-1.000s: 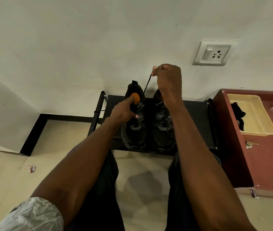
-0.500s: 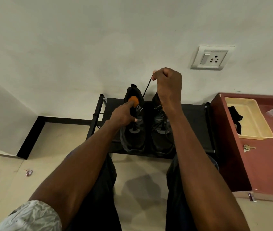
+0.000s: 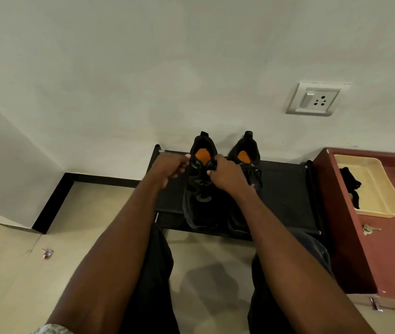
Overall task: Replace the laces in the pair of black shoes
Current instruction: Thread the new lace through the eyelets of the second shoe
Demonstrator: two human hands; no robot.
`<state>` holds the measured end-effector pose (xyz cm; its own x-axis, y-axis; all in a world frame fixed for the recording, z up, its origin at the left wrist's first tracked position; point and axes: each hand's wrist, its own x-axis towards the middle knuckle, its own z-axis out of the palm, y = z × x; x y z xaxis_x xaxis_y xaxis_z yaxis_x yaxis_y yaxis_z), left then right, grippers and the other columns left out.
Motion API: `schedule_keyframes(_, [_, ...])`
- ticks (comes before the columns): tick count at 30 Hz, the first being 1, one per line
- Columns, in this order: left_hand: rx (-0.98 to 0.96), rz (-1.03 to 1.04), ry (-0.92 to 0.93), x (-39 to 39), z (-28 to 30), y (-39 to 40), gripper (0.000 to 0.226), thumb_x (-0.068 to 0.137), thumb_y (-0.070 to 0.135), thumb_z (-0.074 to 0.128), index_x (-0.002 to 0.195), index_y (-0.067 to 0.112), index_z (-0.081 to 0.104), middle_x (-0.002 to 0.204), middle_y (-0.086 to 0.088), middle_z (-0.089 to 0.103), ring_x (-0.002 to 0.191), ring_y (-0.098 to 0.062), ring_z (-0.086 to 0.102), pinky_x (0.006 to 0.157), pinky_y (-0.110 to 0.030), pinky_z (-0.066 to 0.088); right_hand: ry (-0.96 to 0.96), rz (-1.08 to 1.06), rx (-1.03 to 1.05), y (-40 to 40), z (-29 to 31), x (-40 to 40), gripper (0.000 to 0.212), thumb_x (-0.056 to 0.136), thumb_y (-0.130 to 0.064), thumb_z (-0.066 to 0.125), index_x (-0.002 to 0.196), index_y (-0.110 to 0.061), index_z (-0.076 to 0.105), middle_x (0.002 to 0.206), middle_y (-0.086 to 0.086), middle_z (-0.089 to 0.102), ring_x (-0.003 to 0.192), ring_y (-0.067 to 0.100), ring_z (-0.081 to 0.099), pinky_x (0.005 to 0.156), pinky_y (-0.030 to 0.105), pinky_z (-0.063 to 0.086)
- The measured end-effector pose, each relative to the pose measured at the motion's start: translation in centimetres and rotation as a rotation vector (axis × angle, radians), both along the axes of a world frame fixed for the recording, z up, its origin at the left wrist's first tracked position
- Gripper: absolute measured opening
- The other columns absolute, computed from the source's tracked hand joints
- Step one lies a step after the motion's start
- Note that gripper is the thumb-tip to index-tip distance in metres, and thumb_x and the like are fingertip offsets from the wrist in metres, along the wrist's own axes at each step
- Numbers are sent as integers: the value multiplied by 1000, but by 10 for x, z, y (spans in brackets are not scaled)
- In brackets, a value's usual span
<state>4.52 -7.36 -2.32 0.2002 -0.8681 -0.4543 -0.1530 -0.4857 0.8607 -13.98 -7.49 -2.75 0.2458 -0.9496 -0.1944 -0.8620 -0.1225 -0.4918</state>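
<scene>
Both hands are set at the throat of the left shoe (image 3: pixel 200 186): the left hand (image 3: pixel 168 168) curled at its left edge, the right hand (image 3: pixel 225 175) pinching something dark there, the lace itself not discernible. Just right, the other shoe (image 3: pixel 246 153) stands on the black rack (image 3: pixel 285 189).

The right hand (image 3: pixel 227 175) covers part of the right shoe (image 3: pixel 246 155); the lace itself seems too dark to discern.
</scene>
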Motion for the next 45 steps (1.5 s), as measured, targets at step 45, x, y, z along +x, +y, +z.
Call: schedule_keyframes(45, [-60,426,462,28,-32,-40,30,99,10,40,69,13,44,51,1,37,41,-13,33,45,-27,35,-1352,-973,354,-61,-29,11,26,103,-9,38,78,-11,44,61,3,41,47,16,36,50,32,38])
